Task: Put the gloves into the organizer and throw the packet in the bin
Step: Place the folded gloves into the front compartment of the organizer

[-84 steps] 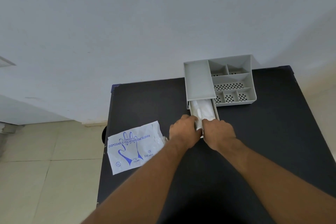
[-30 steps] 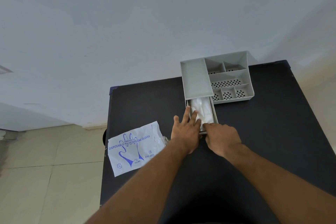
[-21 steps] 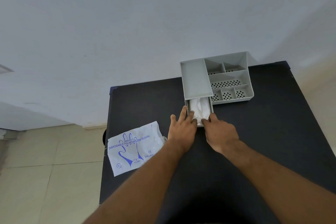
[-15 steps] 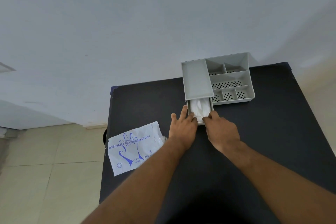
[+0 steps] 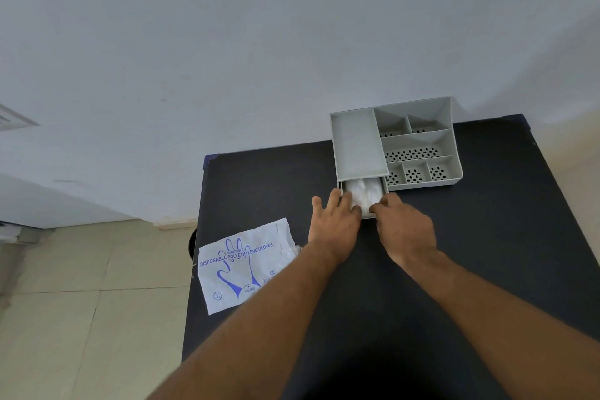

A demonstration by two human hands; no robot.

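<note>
A grey organizer (image 5: 357, 143) with several open compartments stands at the table's far edge. Its drawer (image 5: 366, 215) sticks out a short way from the left section, and clear plastic gloves (image 5: 364, 193) lie inside it. My left hand (image 5: 334, 227) rests flat with spread fingers against the drawer's left front corner. My right hand (image 5: 404, 230) has curled fingers on the drawer's right front corner. The white packet (image 5: 242, 266), printed with a blue glove, lies flat at the table's left edge, partly under my left forearm.
The black table (image 5: 503, 237) stands against a white wall. A dark round object (image 5: 192, 242) shows just beyond the table's left edge, mostly hidden. Beige tiled floor (image 5: 81, 302) lies to the left.
The drawer has slid farther into the organizer, so less of the gloves shows. Both hands moved forward with it. The packet has not moved.
</note>
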